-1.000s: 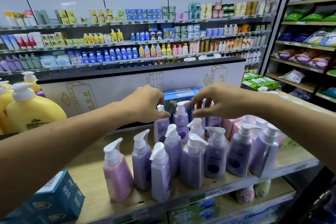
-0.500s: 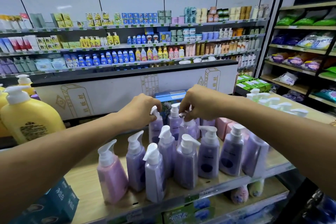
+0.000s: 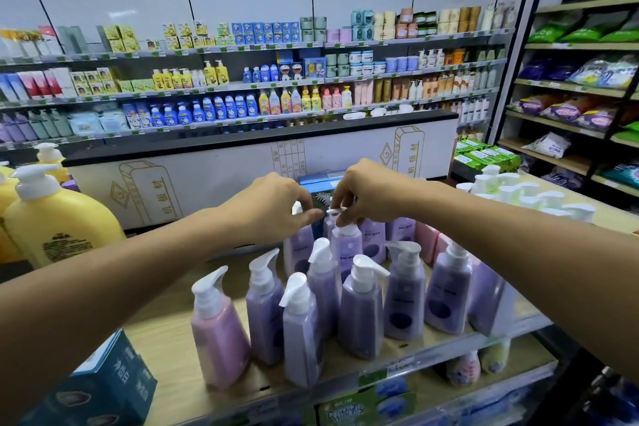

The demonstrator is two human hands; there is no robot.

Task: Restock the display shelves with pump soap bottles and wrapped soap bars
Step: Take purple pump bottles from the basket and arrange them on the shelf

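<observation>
My left hand (image 3: 273, 207) and right hand (image 3: 377, 194) pinch the white pump tops (image 3: 337, 212) of the back purple bottles (image 3: 345, 247) just under my curled fingers (image 3: 307, 215), so I think I should turn them slowly, bottles upright.

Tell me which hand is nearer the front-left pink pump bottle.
Left. The left hand is behind the pink bottle, slightly right; the right hand is farther right.

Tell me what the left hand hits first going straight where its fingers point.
Probably the white pump head that the right hand pinches, just right of the left hand, which grips the pump of a purple bottle; depth between them is unclear.
</observation>
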